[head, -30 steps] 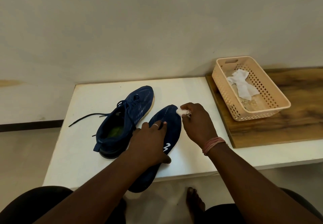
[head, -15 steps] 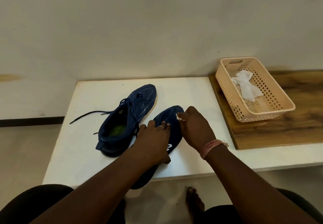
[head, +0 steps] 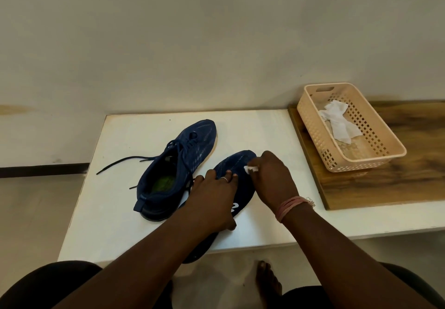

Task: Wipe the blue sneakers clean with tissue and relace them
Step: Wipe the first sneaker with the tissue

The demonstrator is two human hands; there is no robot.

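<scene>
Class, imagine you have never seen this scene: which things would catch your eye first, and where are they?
First, the two hands at the centre: the left hand holds down a blue sneaker at the white table's near edge, while the right hand pinches a small tissue against it. Beside it lies the second sneaker, laces trailing left; a peach basket holding crumpled tissue sits far right.

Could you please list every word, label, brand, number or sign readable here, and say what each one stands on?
No readable words or numbers anywhere.
White curved mark on the side of the dark blue mesh sneaker being wiped: partly hidden by the left hand, cannot be read.
Second dark blue laced sneaker, beige perforated plastic basket, white tabletop: no text visible.
</scene>
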